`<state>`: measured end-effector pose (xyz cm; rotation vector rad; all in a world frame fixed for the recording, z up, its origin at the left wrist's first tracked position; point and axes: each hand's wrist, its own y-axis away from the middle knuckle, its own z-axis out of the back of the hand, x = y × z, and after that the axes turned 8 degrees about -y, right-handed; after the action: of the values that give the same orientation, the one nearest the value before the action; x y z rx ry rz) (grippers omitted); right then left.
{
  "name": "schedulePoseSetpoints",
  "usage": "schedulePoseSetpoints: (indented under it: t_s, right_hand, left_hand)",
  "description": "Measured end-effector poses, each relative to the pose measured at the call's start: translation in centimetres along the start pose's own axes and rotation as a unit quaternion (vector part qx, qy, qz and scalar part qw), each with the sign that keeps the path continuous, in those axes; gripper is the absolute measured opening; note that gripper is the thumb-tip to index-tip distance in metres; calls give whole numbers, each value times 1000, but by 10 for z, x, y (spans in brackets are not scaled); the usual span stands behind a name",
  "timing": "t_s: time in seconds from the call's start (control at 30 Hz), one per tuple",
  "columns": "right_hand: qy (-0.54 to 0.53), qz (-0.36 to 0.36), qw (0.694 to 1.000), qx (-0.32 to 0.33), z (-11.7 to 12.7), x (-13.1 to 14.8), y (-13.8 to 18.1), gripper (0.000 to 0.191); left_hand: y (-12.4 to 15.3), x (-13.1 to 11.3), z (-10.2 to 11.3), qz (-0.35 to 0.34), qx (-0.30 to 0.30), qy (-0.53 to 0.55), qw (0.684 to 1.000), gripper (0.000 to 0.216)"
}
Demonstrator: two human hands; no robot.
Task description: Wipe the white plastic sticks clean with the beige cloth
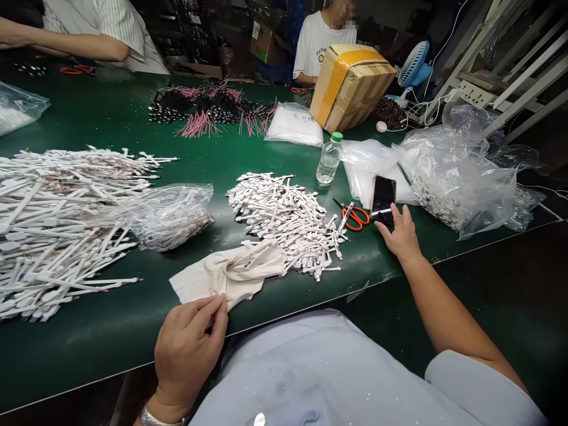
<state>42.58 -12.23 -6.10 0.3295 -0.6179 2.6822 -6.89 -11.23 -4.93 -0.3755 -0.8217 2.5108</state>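
Note:
My left hand (190, 343) is closed in a pinch at the near edge of a crumpled cream cloth (231, 269), and its folds run toward my fingertips. My right hand (402, 236) is open with fingers spread, its fingertips at the lower right edge of a dark-screened phone (383, 198). The phone lies partly on a white plastic bag (359, 168). Orange-handled scissors (355, 219) lie left of the phone, beside a pile of short white cable pieces (284, 213). The cloth touches the near side of that pile.
Longer white cables (57, 236) heap at left beside a filled clear bag (173, 216). A water bottle (329, 160) stands before a taped carton (355, 83). Plastic bags (465, 177) crowd the right. Black-and-pink wires (208, 106) lie farther back. Two people sit across the table.

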Motion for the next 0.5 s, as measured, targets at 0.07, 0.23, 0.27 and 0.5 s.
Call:
schedulePoseSetpoints:
  t_s: [0.07,0.23,0.27,0.5]
  right_hand:
    - [8,8,1000,-8,-2,-2,-1,69]
    - [10,19,1000,-13,-5,-3,-1,66]
    - [10,16,1000,-14,-5,-3,-1,67]
    - [0,-8,1000,18,-3,-2,-2,67]
  left_hand:
    - [1,1,0,2,1,3,1000,16]
    - [2,2,-1,4,4,9,1000,16]
    - [2,2,-1,5,4,9,1000,16]
    - [1,1,0,10,-1,12,1000,13]
